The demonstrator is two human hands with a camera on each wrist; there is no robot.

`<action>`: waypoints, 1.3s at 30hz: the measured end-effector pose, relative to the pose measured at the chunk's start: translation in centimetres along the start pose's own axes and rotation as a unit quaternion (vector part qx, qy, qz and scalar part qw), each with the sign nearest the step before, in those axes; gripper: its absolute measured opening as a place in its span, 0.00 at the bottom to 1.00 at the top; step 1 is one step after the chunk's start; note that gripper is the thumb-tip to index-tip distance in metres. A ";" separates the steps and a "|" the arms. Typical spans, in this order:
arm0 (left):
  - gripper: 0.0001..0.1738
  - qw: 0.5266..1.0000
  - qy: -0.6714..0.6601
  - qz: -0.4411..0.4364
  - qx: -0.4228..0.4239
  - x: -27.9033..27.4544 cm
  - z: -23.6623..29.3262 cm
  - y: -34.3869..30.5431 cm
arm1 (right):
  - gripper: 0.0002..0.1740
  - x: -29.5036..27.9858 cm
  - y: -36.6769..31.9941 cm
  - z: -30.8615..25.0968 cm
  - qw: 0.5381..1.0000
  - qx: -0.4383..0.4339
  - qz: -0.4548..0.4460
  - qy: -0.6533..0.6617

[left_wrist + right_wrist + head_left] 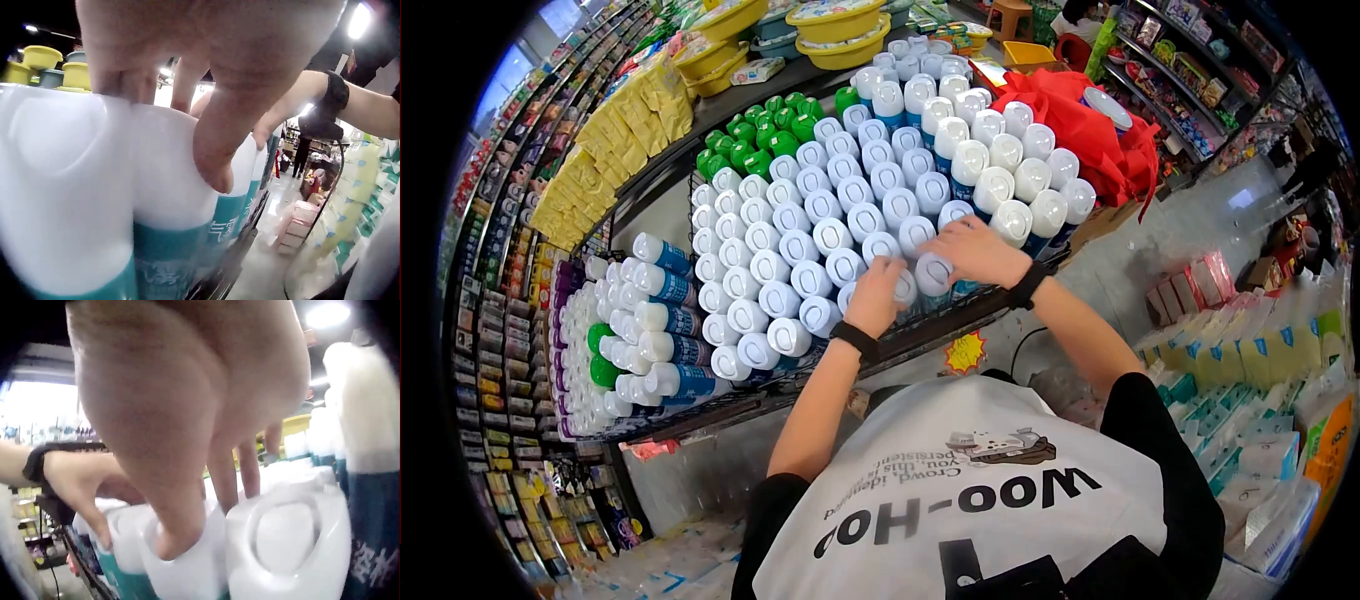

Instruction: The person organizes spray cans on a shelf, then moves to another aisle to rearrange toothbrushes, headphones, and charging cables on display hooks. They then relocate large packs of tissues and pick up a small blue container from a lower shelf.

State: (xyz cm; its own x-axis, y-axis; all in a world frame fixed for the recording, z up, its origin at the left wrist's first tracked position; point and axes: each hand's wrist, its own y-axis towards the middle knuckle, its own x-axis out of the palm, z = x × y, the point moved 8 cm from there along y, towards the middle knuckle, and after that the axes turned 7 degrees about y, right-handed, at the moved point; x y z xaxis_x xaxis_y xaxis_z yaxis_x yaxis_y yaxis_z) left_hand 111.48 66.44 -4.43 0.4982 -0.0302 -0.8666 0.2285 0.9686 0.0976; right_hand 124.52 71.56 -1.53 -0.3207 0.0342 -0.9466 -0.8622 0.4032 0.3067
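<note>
Rows of white-capped bottles [832, 235] with teal bodies stand packed upright on a display. At the front edge, my left hand [874, 298] grips the cap of one bottle [165, 169]. Its thumb [215, 159] presses the near side of that cap, with the other fingers behind. Just to the right, my right hand [982, 252] holds another bottle [933, 272] by its cap. In the right wrist view, the right thumb [178, 534] lies against the cap of that bottle [187, 572], and its fingers reach down the far side.
Taller dark-blue bottles [995, 187] stand to the right, beside a red cloth [1090, 130]. Green-capped bottles [765, 135] and yellow packs [615, 130] are further back. Several bottles lie on their sides at left [670, 318]. A dark rack edge [800, 385] runs along the front.
</note>
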 end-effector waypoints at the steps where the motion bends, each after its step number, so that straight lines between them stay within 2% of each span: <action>1: 0.38 1.000 -0.001 -0.003 -0.007 0.0 0.0 0.0 | 0.36 -1.1 -0.2 0.9 0.999 0.031 0.015 0.006; 2: 0.38 1.000 0.001 -0.001 -0.005 0.0 0.0 0.1 | 0.35 -2.0 -0.5 1.8 0.998 0.060 0.029 0.012; 3: 0.38 1.000 0.002 -0.001 -0.003 0.1 0.0 0.0 | 0.32 -2.6 -0.9 1.9 0.997 0.041 0.053 0.025; 6: 0.38 1.000 0.007 -0.007 -0.004 0.2 -0.1 0.2 | 0.30 -0.1 -2.0 1.6 0.988 0.076 -0.118 -0.062; 7: 0.38 1.000 0.009 -0.009 -0.004 0.3 -0.2 0.3 | 0.18 -0.4 -1.9 0.8 0.991 0.055 -0.085 -0.088; 8: 0.37 0.999 0.022 0.013 0.021 0.2 -0.1 0.4 | 0.06 -0.4 -1.8 0.4 0.993 0.054 0.018 -0.100; 11: 0.37 1.000 0.004 0.001 0.001 0.0 0.0 0.3 | 0.02 0.6 -1.7 0.2 0.984 0.066 0.057 -0.155; 15: 0.38 1.000 0.005 0.009 0.005 0.0 0.2 0.1 | 0.03 0.1 -1.9 0.0 0.983 0.111 0.028 -0.145; 19: 0.37 1.000 0.013 0.024 0.011 -0.2 0.4 0.1 | 0.04 0.8 -1.9 0.2 0.979 0.132 0.036 -0.150; 22: 0.36 0.998 0.022 0.044 0.029 -0.1 0.5 -0.2 | 0.11 1.3 -1.8 0.0 0.977 0.152 0.000 -0.150; 24: 0.35 0.998 0.031 0.048 0.037 -0.1 0.5 -0.1 | 0.08 1.6 -2.0 0.1 0.978 0.145 0.029 -0.150; 26: 0.33 0.999 0.025 0.017 0.011 0.4 -0.1 0.2 | 0.06 1.3 -2.0 0.1 0.972 0.158 0.038 -0.172; 27: 0.33 0.999 0.039 0.008 0.021 0.4 0.1 0.2 | 0.08 0.7 -2.0 -0.2 0.971 0.153 0.031 -0.182; 28: 0.34 0.998 0.055 0.001 0.024 0.4 0.2 0.0 | 0.15 0.2 -2.2 -0.5 0.973 0.131 0.057 -0.179; 29: 0.35 0.994 0.093 0.039 0.030 -0.9 -0.4 -0.5 | 0.26 1.1 -2.3 0.8 0.981 0.156 0.075 -0.086; 30: 0.37 0.990 0.119 0.052 0.051 -0.2 0.3 -1.1 | 0.36 0.0 -2.1 0.5 0.981 0.192 -0.008 -0.038; 31: 0.37 0.989 0.118 0.075 0.038 -0.9 0.6 -1.5 | 0.40 0.0 -2.5 0.8 0.980 0.195 0.011 -0.026; 32: 0.37 0.989 0.114 0.095 0.028 -2.0 1.4 -2.0 | 0.40 -2.7 -1.9 -0.3 0.982 0.186 0.016 0.004; 34: 0.38 0.990 0.074 0.116 -0.032 -3.8 2.1 -3.1 | 0.39 -4.3 -1.9 -1.2 0.982 0.186 0.030 0.007; 36: 0.36 0.989 0.054 0.134 -0.039 -6.0 2.9 -4.7 | 0.37 -5.4 -1.0 -2.8 0.978 0.204 0.007 0.033; 38: 0.35 0.978 0.055 0.188 -0.068 -7.8 2.9 -7.1 | 0.36 -7.0 1.0 -6.1 0.986 0.131 0.034 0.095; 39: 0.35 0.972 0.046 0.212 -0.093 -7.9 2.1 -8.6 | 0.36 -7.0 2.0 -7.6 0.982 0.128 0.016 0.136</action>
State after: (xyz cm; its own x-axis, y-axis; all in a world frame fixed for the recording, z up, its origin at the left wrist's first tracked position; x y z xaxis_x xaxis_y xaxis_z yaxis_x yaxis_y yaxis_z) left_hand 107.32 57.80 2.61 0.4356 0.3946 -0.8090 -0.1401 0.9176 0.3721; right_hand 122.09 65.18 6.48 -0.4696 -0.1813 -0.8641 -0.7345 0.6232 0.2684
